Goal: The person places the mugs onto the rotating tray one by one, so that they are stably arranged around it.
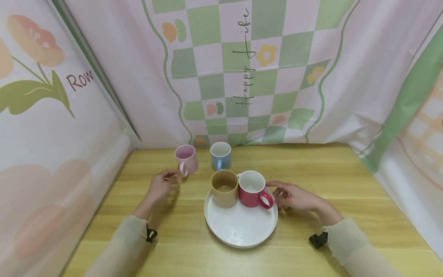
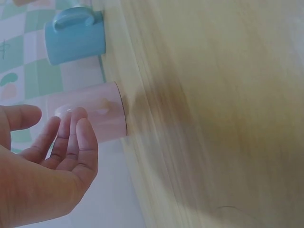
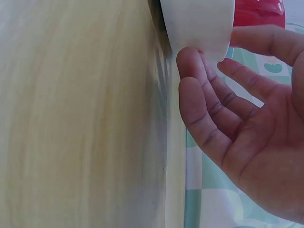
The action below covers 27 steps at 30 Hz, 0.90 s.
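Observation:
My left hand (image 1: 162, 186) is beside the pink mug (image 1: 188, 161), fingers loosely bent near its handle. In the left wrist view, a gap shows between the thumb and the fingers of that hand (image 2: 52, 171), and they partly cover the pink mug (image 2: 111, 114). A round white tray (image 1: 242, 231) bears a tan mug (image 1: 225, 194) and a red mug (image 1: 247, 196), side by side at its far part. At the tray's right rim is my right hand (image 1: 295, 196), its fingertips close against the tray wall (image 3: 199, 23); whether they touch cannot be told. Neither hand grips anything.
Behind the tan mug stands a light blue mug (image 1: 221, 156), right of the pink one. The wooden table (image 1: 311, 165) ends at a patterned cloth backdrop (image 1: 235, 77), and a cloth side wall (image 1: 86, 154) borders it on the left.

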Motion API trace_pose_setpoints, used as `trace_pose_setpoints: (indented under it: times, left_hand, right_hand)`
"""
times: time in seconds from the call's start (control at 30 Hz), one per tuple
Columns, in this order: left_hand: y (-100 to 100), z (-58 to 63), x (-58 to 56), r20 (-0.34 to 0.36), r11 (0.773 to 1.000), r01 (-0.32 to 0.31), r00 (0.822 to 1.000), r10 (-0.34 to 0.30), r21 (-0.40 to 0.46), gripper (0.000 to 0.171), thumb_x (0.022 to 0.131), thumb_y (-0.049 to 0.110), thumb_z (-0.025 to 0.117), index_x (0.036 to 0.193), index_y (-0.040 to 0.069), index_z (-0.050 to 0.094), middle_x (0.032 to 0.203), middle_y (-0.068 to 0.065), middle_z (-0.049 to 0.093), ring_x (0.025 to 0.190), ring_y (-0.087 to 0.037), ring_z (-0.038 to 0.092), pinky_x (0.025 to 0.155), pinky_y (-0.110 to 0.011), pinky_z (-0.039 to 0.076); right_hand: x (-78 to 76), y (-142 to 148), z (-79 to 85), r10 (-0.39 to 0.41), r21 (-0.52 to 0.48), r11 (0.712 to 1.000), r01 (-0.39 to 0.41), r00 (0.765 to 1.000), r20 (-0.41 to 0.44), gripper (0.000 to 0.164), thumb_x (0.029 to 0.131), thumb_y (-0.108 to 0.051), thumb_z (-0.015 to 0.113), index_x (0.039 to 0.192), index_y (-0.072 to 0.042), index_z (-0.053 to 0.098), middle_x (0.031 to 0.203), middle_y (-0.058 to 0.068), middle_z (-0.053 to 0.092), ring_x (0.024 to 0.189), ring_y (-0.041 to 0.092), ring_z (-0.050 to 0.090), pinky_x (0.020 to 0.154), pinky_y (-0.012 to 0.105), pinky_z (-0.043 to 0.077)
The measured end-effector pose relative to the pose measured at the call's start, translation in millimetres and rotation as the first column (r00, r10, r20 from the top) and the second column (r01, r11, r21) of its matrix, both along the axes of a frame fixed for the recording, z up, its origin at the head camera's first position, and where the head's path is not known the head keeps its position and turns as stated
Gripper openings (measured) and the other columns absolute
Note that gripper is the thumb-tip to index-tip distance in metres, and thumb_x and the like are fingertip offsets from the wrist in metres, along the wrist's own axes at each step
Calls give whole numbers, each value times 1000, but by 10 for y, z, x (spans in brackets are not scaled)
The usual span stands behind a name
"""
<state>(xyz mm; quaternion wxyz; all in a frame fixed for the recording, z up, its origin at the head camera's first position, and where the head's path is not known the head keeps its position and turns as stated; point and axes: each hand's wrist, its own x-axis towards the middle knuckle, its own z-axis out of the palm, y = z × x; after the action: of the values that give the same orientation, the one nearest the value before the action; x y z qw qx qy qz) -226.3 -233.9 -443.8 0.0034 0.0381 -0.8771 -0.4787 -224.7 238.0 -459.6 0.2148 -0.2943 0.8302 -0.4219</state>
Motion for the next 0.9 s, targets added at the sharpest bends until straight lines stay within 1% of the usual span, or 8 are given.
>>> trace_pose_setpoints:
  times: [0.13, 0.23, 0.43, 0.67, 0.8, 0.9]
  left_hand:
    - [-2, -2, -33, 13, 999, -1, 1000, 0, 42, 34, 102, 20, 51, 131, 5, 61, 122, -21, 65, 104, -30, 66, 88, -41, 59]
    - [-5, -5, -46, 21, 998, -2, 1000, 0, 66, 34, 103, 19, 50, 132, 5, 60, 124, -21, 64, 105, -29, 65, 92, -44, 58]
    - [-12, -17, -55, 36, 996, -6, 999, 2, 94, 34, 103, 17, 50, 134, 5, 59, 127, -22, 63, 107, -30, 64, 94, -46, 57]
    - [-19, -48, -90, 57, 992, -14, 998, 7, 128, 35, 103, 18, 50, 135, 5, 57, 130, -21, 61, 111, -32, 63, 96, -46, 57]
    - [-10, -53, -105, 67, 986, -20, 998, 10, 164, 37, 103, 18, 50, 137, 3, 54, 131, -22, 60, 114, -35, 63, 97, -46, 56]
    - [-3, -58, -123, 68, 984, -23, 998, 11, 176, 39, 103, 15, 49, 139, 1, 53, 128, -23, 60, 113, -36, 63, 96, -46, 57]
  right_hand:
    - [2, 14, 2, 19, -7, 1000, -18, 1000, 23, 66, 93, -8, 66, 150, -3, 35, 107, 18, 65, 78, 22, 67, 58, 36, 59]
    - [9, 24, -2, 30, -7, 1000, -29, 999, 30, 67, 92, -10, 68, 150, -4, 34, 105, 17, 64, 79, 20, 65, 57, 36, 59]
    - [29, 36, -18, 32, -19, 999, -31, 998, 54, 70, 92, -11, 69, 151, -4, 32, 103, 16, 63, 79, 22, 65, 56, 36, 59]
    - [38, 37, -32, 28, -24, 999, -27, 997, 67, 71, 91, -12, 69, 151, -4, 31, 102, 16, 63, 78, 25, 66, 56, 35, 58]
    - [32, 38, -43, 30, -22, 999, -29, 998, 62, 70, 92, -12, 69, 151, -4, 31, 102, 15, 63, 79, 24, 66, 56, 35, 58]
    - [26, 33, -52, 26, -10, 1000, -25, 998, 58, 69, 92, -13, 69, 150, -5, 32, 102, 14, 63, 81, 20, 66, 57, 36, 59]
